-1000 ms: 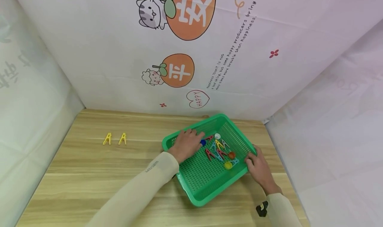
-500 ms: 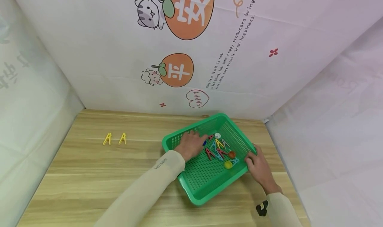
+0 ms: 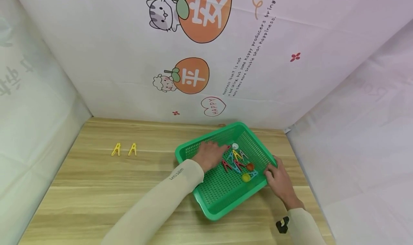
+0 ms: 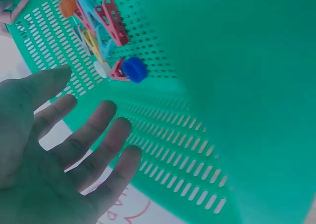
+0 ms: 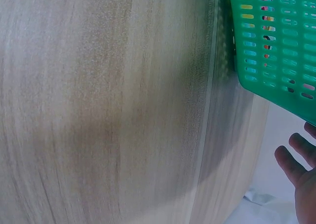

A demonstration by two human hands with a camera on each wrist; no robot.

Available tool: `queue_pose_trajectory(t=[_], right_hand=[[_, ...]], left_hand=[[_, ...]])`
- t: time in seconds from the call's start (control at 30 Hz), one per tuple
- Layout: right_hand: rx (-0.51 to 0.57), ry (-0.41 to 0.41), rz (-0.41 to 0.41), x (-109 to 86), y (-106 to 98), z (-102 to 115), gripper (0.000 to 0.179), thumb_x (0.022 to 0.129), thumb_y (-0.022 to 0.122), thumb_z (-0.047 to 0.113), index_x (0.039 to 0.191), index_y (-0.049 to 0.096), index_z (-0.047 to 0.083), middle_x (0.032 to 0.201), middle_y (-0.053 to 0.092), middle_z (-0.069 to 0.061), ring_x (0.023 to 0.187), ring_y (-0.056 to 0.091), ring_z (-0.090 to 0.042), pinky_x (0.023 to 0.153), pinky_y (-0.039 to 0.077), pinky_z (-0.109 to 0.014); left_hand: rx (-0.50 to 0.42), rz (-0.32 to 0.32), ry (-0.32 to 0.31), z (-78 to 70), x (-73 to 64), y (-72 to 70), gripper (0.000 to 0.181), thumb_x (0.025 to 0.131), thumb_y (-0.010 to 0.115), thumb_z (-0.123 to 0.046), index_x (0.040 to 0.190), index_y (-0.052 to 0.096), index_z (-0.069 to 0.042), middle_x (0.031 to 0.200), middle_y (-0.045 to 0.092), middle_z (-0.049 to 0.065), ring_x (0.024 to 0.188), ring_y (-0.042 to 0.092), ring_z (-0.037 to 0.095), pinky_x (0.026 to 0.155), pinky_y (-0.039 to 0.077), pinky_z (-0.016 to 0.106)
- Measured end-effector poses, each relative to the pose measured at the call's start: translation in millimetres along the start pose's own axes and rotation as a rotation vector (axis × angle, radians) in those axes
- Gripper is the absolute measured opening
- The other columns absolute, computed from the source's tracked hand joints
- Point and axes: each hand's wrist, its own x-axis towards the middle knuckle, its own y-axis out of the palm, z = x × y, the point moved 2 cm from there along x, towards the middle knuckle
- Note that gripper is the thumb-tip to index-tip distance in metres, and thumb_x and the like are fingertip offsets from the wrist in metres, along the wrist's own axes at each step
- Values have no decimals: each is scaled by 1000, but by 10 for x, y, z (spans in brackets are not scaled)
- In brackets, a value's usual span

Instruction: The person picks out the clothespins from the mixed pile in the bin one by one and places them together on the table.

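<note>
A green plastic basket (image 3: 217,193) with slotted walls stands at an angle on the table. My right hand (image 3: 280,182) grips its right rim, thumb over the inner side. Inside the basket is my left hand (image 3: 209,155); the left wrist view has its fingers loosely spread, holding nothing. Just beyond those fingertips lie a blue bottle cap (image 4: 135,69), hidden in the head view, and a red clothespin (image 4: 118,70). Several more clothespins lie together, among them a yellow one (image 3: 237,155), near a white cap (image 3: 235,146), an orange cap (image 3: 250,167) and a yellow cap (image 3: 246,178).
Two yellow clothespins, a left one (image 3: 116,149) and a right one (image 3: 132,149), lie side by side on the wooden table (image 3: 106,187). White printed cloth (image 3: 129,65) walls in the back and both sides. A small black object (image 3: 282,225) is at the right wrist.
My left hand has shifted right and slightly back inside the basket, covering the blue cap in the head view. The right hand keeps its place on the rim.
</note>
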Motion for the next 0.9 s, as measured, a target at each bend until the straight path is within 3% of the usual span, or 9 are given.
queue_pose_trajectory(t=[0.4, 0.57, 0.9], right_hand=[[16, 7, 1, 2, -4, 5, 25, 105, 50, 12, 91, 69, 6, 164, 38, -31, 129, 55, -49, 101, 50, -66], [18, 5, -3, 10, -6, -11, 24, 104, 50, 11, 90, 68, 5, 164, 37, -31, 132, 53, -50, 103, 49, -67], [10, 2, 3, 8, 19, -22, 23, 104, 51, 11, 90, 68, 6, 163, 39, -31, 129, 56, -50, 100, 51, -66]], left_hand=[[97, 8, 9, -156, 34, -155, 40, 115, 55, -21, 154, 57, -25, 133, 73, 9, 120, 69, 28, 95, 61, 44], [118, 13, 9, -182, 85, -124, 42, 114, 56, -19, 156, 57, -25, 131, 74, 10, 119, 70, 29, 96, 62, 45], [116, 95, 11, -203, 265, 22, 45, 114, 59, -21, 158, 55, -28, 119, 76, 7, 109, 71, 25, 90, 63, 42]])
